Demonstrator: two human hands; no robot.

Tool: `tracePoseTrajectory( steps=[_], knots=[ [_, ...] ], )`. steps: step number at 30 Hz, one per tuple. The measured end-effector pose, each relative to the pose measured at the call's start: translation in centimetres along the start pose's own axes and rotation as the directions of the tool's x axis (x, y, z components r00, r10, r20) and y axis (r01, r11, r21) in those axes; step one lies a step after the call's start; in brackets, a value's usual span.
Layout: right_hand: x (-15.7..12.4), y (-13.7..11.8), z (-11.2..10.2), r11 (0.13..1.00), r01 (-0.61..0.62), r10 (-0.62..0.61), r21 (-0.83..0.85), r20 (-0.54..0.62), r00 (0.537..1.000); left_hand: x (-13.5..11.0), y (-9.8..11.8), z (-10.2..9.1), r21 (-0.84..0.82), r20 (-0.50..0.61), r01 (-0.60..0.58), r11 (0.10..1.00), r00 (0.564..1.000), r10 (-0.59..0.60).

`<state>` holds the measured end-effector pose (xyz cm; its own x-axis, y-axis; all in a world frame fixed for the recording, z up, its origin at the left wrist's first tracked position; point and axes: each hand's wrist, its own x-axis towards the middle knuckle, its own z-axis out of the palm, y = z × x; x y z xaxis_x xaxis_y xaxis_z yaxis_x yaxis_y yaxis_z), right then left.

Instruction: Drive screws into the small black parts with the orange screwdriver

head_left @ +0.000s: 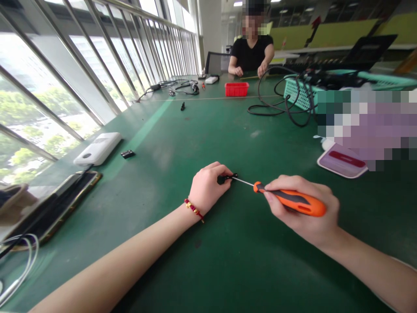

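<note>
Fingers of L hand pinch small blk part just above or on worktop, approx ctr; R hand grasps screwdriver, tip at part, exact contact too small to confirm. Rec.: brace part vs. worktop, align shaft w/ it, press lightly, keep L fingertips clear of tip. Qty: 1 screwdriver, 1 held part, 1 loose blk pc nr 1 white case, 1 red bin, 1 co-worker opp.
</note>
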<state>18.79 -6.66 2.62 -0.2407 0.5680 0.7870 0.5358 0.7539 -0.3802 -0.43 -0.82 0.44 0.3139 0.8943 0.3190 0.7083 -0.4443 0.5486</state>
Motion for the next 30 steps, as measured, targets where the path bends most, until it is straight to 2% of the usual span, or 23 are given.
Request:
tracePoseTrajectory(
  steps=[5, 11, 24, 30],
  knots=[
    [-0.29, 0.04, 0.33, 0.997, 0.076, -0.076, -0.004, 0.050, 0.996, -0.03, 0.06, 0.06, 0.034, -0.014, -0.002, 0.999, 1.000, 0.003],
    [-0.48, 0.26, 0.52, 0.999, 0.035, -0.035, 0.000, 0.055, 0.998, -0.07, 0.10, 0.12, 0.054, -0.020, -0.007, 0.999, 1.000, 0.008],
    [-0.48, 0.27, 0.48, 1.000, 0.026, -0.027, 0.016, 0.041, 0.999, -0.04, 0.30, 0.13, 0.099, -0.017, -0.005, 0.995, 1.000, 0.006],
    [-0.32, 0.06, 0.42, 0.999, -0.043, 0.042, 0.008, 0.058, 0.997, -0.07, 0.31, 0.20, 0.120, -0.016, -0.013, 0.993, 1.000, 0.015]
  ],
)
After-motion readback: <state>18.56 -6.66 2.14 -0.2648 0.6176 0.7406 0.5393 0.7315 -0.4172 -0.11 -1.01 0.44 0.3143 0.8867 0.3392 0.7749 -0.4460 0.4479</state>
